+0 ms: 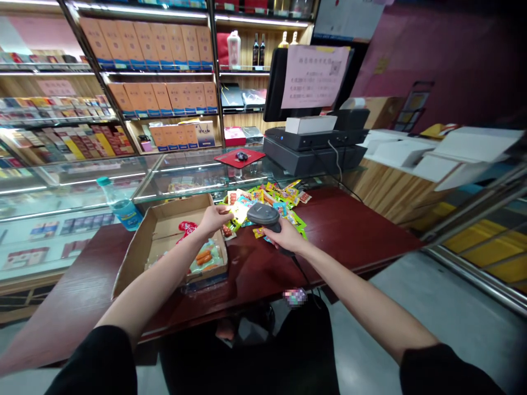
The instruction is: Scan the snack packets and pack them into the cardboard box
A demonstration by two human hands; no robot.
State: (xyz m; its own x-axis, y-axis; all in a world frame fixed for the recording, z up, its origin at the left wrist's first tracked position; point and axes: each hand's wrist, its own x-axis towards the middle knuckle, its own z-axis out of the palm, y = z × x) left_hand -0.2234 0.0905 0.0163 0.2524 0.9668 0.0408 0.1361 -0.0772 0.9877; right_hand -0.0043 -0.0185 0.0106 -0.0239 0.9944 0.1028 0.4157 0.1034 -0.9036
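Head view: right hand (pixel 284 237) grips scanner (pixel 264 215); left hand (pixel 214 218) pinches snack packet (pixel 239 211) beside cardboard box (pixel 164 230).

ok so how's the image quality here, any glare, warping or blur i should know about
Head view: strong wide-angle warping bends the shelves and floor edges; shelf strip lights glare off the glass counter; the top right corner falls dark; a pixelated patch sits below the right hand on the scanner; the left hand with its snack packet stays sharp.

Red table (pixel 354 225), cardboard box (pixel 164 230), snack packets (pixel 284 200)
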